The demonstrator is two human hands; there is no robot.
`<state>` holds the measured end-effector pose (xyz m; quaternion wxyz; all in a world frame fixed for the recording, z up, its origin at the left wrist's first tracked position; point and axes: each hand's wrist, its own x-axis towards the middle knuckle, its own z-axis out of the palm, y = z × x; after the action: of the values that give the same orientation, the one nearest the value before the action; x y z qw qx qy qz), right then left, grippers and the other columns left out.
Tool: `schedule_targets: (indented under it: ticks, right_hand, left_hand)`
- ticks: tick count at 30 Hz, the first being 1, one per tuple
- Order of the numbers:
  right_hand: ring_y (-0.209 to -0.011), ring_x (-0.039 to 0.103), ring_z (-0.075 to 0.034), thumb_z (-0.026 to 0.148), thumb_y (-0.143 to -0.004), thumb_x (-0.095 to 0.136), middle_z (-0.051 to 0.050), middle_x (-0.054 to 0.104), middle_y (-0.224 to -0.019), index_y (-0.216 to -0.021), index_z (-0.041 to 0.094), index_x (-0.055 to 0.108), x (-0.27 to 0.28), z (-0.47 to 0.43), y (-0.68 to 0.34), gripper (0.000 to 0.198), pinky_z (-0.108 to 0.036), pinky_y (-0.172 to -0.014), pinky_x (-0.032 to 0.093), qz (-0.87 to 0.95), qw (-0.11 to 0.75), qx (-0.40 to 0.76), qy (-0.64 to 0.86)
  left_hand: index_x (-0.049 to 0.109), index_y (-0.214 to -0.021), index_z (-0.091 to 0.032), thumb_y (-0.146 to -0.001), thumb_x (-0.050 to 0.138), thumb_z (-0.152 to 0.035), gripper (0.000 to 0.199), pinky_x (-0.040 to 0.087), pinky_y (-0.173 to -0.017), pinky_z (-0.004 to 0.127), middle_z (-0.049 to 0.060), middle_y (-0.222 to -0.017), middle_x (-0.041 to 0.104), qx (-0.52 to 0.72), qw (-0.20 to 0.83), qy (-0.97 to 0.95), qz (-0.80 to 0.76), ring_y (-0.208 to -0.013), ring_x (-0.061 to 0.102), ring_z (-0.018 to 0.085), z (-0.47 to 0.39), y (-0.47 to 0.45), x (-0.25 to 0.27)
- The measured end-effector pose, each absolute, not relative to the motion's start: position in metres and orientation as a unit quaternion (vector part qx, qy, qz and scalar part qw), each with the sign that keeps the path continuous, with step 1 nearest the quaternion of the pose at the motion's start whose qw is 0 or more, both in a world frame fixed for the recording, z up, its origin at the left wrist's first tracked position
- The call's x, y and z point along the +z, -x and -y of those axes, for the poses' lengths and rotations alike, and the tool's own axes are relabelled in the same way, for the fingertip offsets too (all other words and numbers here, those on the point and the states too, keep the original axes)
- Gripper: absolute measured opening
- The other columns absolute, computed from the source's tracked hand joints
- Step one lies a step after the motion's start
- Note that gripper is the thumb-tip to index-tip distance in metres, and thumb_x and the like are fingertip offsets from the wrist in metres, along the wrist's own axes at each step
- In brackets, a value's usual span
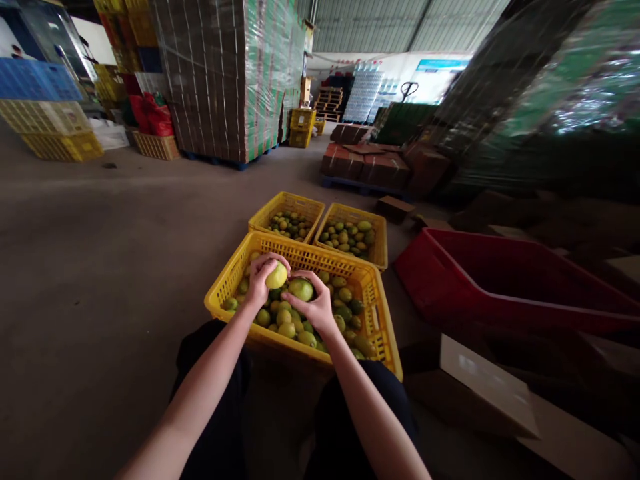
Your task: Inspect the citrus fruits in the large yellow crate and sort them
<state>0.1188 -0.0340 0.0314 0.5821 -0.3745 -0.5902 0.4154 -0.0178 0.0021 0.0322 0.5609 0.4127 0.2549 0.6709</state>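
My left hand [261,275] is closed around a yellow-green lemon [277,275]. Beside it, my right hand [316,301] grips a greener lemon [301,289] between thumb and fingers. Both hands are close together above a large yellow plastic crate [386,327] that stands between my knees. Many green and yellow lemons [287,329] lie loose inside it, partly hidden under my hands and wrists.
Two more yellow crates, a left one [260,217] and a right one [381,241], hold similar fruit just beyond. To the right are a red tub [430,280] and cardboard boxes [485,380]. Wrapped pallet stacks [205,73] and flattened cartons [345,165] stand farther back.
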Motion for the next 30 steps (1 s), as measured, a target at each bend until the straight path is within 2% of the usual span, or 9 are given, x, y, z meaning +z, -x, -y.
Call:
schedule_targets:
  ticks: [5, 11, 15, 19, 25, 30]
  right_hand:
    - [-0.089, 0.061, -0.019, 0.023, -0.061, 0.085, 0.001, 0.070, -0.090, -0.088, 0.026, 0.071, 0.033, 0.036, -0.120, 0.031, -0.031, -0.088, 0.048, 0.579, 0.598, 0.401, 0.384]
    - [-0.082, 0.060, -0.019, 0.031, -0.058, 0.085, 0.000, 0.068, -0.086, -0.082, 0.022, 0.070, 0.027, 0.027, -0.125, 0.030, -0.030, -0.078, 0.050, 0.530, 0.625, 0.391, 0.419]
    - [-0.066, 0.059, -0.015, 0.041, -0.058, 0.083, 0.003, 0.065, -0.074, -0.080, 0.022, 0.067, 0.011, 0.017, -0.123, 0.034, -0.026, -0.063, 0.050, 0.426, 0.619, 0.481, 0.452]
    - [-0.060, 0.061, -0.015, 0.042, -0.057, 0.084, 0.004, 0.064, -0.064, -0.077, 0.021, 0.065, -0.005, 0.009, -0.119, 0.034, -0.024, -0.055, 0.050, 0.299, 0.583, 0.583, 0.480]
    - [-0.050, 0.060, -0.015, 0.033, -0.081, 0.065, 0.002, 0.062, -0.055, -0.080, 0.019, 0.061, -0.014, 0.000, -0.113, 0.015, -0.023, -0.041, 0.045, 0.133, 0.468, 0.705, 0.515]
    - [-0.046, 0.058, -0.016, 0.035, -0.086, 0.058, 0.002, 0.060, -0.051, -0.081, 0.021, 0.059, -0.012, -0.004, -0.118, 0.014, -0.024, -0.038, 0.044, 0.098, 0.471, 0.724, 0.495]
  left_hand:
    - [0.067, -0.067, -0.018, -0.076, 0.063, -0.026, 0.013, 0.047, -0.059, 0.023, 0.003, -0.065, 0.067, 0.678, 0.573, -0.392, -0.242, -0.068, 0.065, 0.018, -0.006, 0.018, 0.030]
    - [0.066, -0.063, -0.016, -0.070, 0.069, -0.035, 0.020, 0.045, -0.054, 0.023, 0.003, -0.063, 0.066, 0.649, 0.589, -0.341, -0.340, -0.056, 0.061, 0.014, -0.013, 0.010, 0.022]
    - [0.064, -0.062, -0.015, -0.063, 0.073, -0.034, 0.020, 0.046, -0.057, 0.024, 0.001, -0.059, 0.065, 0.611, 0.637, -0.226, -0.412, -0.057, 0.061, 0.014, -0.014, -0.002, -0.002]
    - [0.064, -0.065, -0.016, -0.063, 0.072, -0.029, 0.015, 0.045, -0.055, 0.024, 0.001, -0.058, 0.064, 0.547, 0.682, -0.141, -0.464, -0.059, 0.063, 0.016, -0.011, -0.007, -0.023]
    - [0.062, -0.063, -0.016, -0.072, 0.063, -0.025, 0.012, 0.044, -0.051, 0.025, 0.002, -0.051, 0.059, 0.511, 0.696, -0.102, -0.494, -0.054, 0.062, 0.018, -0.017, 0.001, -0.030]
    - [0.060, -0.064, -0.017, -0.074, 0.063, -0.023, 0.011, 0.048, -0.058, 0.026, 0.001, -0.052, 0.059, 0.499, 0.702, -0.084, -0.501, -0.058, 0.063, 0.018, -0.022, -0.005, -0.031]
